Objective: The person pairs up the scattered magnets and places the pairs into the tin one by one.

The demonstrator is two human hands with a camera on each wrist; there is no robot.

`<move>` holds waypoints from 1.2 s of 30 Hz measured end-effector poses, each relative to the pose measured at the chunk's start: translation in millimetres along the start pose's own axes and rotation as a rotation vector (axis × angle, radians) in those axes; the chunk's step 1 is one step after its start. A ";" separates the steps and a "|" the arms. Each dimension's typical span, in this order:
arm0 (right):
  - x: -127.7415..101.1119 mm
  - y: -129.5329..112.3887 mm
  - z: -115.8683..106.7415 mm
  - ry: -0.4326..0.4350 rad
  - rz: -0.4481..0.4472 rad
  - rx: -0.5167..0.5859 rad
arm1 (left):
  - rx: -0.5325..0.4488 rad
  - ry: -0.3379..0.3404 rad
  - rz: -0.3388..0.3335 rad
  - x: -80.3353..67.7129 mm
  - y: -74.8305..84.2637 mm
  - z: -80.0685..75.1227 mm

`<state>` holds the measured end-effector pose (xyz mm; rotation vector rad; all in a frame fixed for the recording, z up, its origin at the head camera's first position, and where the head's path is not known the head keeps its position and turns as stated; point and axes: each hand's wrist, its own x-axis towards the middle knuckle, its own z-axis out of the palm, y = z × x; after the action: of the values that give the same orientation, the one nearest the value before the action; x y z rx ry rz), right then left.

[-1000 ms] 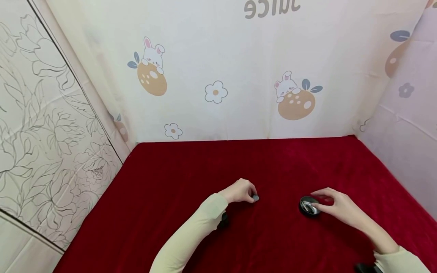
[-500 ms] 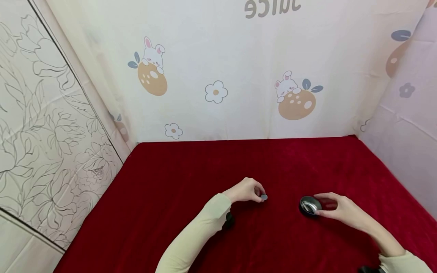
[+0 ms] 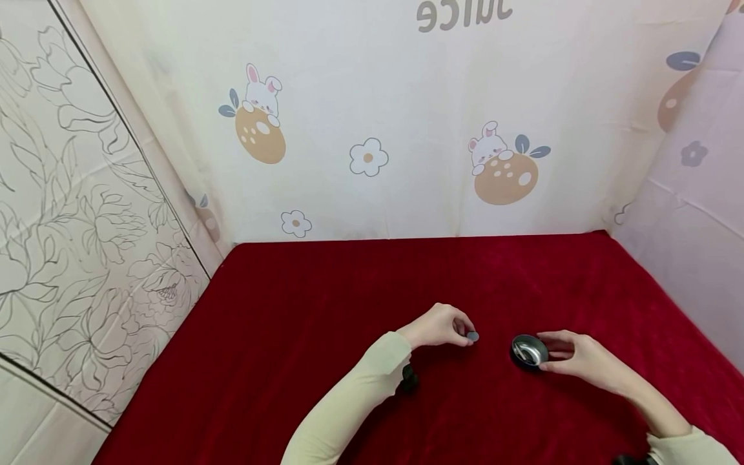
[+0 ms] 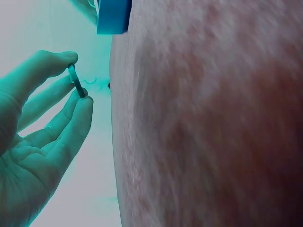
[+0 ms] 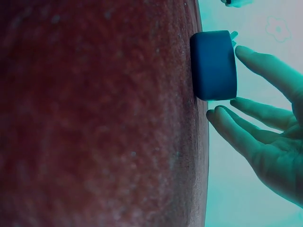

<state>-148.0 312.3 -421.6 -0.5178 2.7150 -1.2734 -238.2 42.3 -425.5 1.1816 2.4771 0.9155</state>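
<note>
My left hand (image 3: pixel 438 325) pinches a small flat grey disc (image 3: pixel 473 336) between thumb and fingertips, above the red cloth. In the left wrist view the disc (image 4: pixel 76 81) is seen nearly edge-on. To its right stands a small round dark dish (image 3: pixel 526 365) with a shiny inside, and a thin light piece lies in it. My right hand (image 3: pixel 587 358) is at the dish's right side, thumb and fingers spread about its edge. In the right wrist view the fingertips sit close to the dish (image 5: pixel 214 66); whether they touch it is hard to tell.
A red velvety cloth (image 3: pixel 325 290) covers the table. Behind it hangs a pale curtain (image 3: pixel 407 97) printed with rabbits and flowers. A panel with flower line drawings (image 3: pixel 87 213) stands at the left, and another pale curtain (image 3: pixel 697 226) at the right.
My left hand has moved right with the disc, closer to the dish. My right thumb has drawn back from over the dish's opening to its right edge. The dish has stayed nearly in place.
</note>
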 end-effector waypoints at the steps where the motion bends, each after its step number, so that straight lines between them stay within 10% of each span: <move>1: 0.3 0.0 0.2 -0.004 -0.006 0.005 | 0.001 -0.001 0.003 1.1 1.4 0.8; 36: 8.1 0.4 0.5 -0.085 -0.015 -0.007 | 0.016 0.027 0.035 34.5 33.2 24.5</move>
<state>-155.6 309.4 -421.8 -0.5807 2.6520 -1.2161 -228.7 95.1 -421.9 1.2293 2.4975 0.9281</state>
